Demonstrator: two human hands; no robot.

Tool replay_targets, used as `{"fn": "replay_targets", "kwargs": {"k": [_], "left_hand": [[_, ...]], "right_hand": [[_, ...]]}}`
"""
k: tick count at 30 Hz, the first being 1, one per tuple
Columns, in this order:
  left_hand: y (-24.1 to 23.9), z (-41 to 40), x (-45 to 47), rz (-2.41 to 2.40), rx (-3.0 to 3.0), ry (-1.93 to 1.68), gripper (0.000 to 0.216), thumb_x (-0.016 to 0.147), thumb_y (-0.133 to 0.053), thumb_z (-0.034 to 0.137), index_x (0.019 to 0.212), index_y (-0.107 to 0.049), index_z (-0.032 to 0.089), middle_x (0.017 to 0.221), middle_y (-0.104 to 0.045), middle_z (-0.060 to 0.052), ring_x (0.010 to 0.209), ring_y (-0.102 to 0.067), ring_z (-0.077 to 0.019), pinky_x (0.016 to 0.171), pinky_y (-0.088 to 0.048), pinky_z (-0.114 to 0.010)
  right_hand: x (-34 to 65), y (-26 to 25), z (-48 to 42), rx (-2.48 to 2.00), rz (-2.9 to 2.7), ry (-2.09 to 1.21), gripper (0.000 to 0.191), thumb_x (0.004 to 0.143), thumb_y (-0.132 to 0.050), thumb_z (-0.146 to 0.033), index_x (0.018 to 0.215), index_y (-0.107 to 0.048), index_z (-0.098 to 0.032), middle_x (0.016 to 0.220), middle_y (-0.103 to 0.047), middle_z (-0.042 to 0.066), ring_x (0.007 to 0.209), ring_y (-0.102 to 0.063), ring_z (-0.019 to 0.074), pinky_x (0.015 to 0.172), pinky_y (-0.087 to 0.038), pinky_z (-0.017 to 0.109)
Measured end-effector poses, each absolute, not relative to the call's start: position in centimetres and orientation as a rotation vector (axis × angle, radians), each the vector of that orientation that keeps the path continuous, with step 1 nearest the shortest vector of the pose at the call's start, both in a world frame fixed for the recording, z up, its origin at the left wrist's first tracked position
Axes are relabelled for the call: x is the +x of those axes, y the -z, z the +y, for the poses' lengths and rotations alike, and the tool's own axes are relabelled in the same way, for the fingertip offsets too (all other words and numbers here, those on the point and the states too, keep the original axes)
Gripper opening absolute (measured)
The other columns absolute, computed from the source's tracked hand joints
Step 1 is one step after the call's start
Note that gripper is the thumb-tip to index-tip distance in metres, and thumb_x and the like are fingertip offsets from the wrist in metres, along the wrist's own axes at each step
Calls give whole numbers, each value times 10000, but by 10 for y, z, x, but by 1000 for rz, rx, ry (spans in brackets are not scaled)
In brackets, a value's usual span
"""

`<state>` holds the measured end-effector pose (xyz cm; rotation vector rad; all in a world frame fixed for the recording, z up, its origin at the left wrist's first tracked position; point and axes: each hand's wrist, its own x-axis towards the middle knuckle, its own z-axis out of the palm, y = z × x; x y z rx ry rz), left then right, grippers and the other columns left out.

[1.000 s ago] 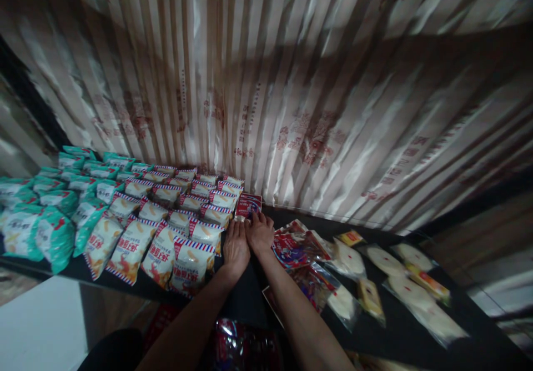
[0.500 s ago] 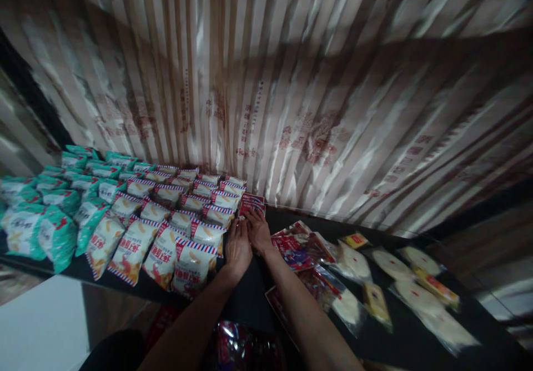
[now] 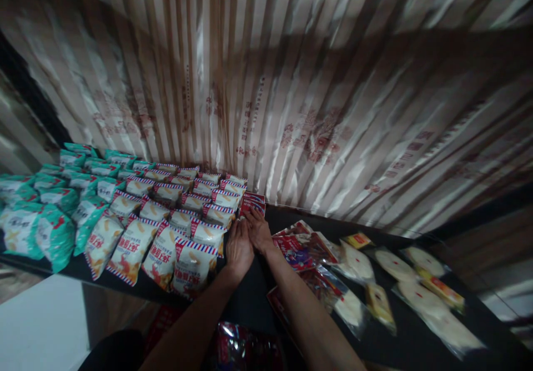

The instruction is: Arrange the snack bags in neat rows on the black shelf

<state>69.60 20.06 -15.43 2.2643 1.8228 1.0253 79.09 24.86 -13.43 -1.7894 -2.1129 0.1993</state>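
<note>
Two flat red packets [image 3: 254, 199] lie overlapped on the black tabletop, at the right end of the rows of snack bags. My right hand [image 3: 259, 232] rests over the nearer packet, its fingertips on the printed face. Right beside it, my left hand [image 3: 239, 246] has its fingers drawn together at the packet's lower left edge. Both hands touch each other and appear to hold this packet between them; the thumbs are hidden. To the left stand white snack bags [image 3: 195, 265] with striped tops, close to my left hand.
Teal snack bags [image 3: 58, 235] fill the far left. Right of my arms lie red packets [image 3: 297, 249], round pale discs in clear wrap [image 3: 395, 264] and yellow packs [image 3: 380, 304]. A pleated curtain [image 3: 283, 82] hangs behind the table. Shiny dark red packages [image 3: 245, 346] sit below my forearms.
My hands stay on the red packet with hardly any movement. The view has shifted slightly, so the goods on the right appear a little farther right.
</note>
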Motion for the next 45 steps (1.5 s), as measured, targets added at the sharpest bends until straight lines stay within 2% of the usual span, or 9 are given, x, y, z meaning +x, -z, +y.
{"fn": "replay_targets", "kwargs": {"k": [6,13,20,27,34,40,45], "left_hand": [[158,199,694,1822,2231,-1085,521,777,-369,22,1288,-466,46,1291,-555,-150,1249,-466,-241,1051,-401,-380],[163,199,695,1828,2199,-1080,549,792,-359,24,1338,-409,53,1314,-529,-171,1251,-469,-236,1044,-410,-376],[169,202,699,1823,2167,-1008,584,776,-334,-15,1354,-391,44,1347,-497,-175,1294,-418,-241,1066,-390,-371],[169,202,700,1816,2183,-1053,593,798,-349,16,1388,-340,70,1383,-456,-171,1332,-358,-241,1074,-382,-393],[166,198,702,1842,2253,-1082,631,792,-379,31,1413,-285,89,1407,-431,-157,1358,-309,-248,1073,-376,-415],[166,197,701,1882,2262,-1035,548,837,-389,91,1382,-341,69,1380,-464,-159,1354,-315,-252,1077,-364,-398],[167,198,700,1876,2284,-1069,528,848,-389,115,1373,-357,70,1368,-478,-160,1336,-346,-262,1069,-374,-399]], "right_hand": [[784,121,245,-1877,-2151,-211,451,925,-348,-284,1362,-435,-218,1479,-344,52,1391,-233,239,1074,-300,420],[781,119,249,-1947,-2230,-233,446,934,-325,-304,1361,-433,-239,1474,-358,31,1386,-239,230,1070,-275,407],[780,118,247,-1947,-2237,-209,451,946,-300,-329,1368,-422,-228,1480,-347,44,1394,-217,232,1075,-250,405],[783,123,253,-1913,-2231,-158,458,934,-339,-300,1381,-403,-220,1496,-312,39,1400,-198,242,1084,-235,406],[787,126,267,-1848,-2249,-84,454,925,-337,-260,1367,-430,-211,1469,-366,54,1382,-237,235,1082,-237,402],[786,129,277,-1879,-2187,-70,440,919,-349,-273,1338,-469,-214,1472,-356,74,1371,-230,254,1056,-272,408],[784,126,275,-1914,-2081,-19,469,924,-361,-339,1375,-411,-218,1442,-411,53,1341,-284,257,1080,-223,446]]}}
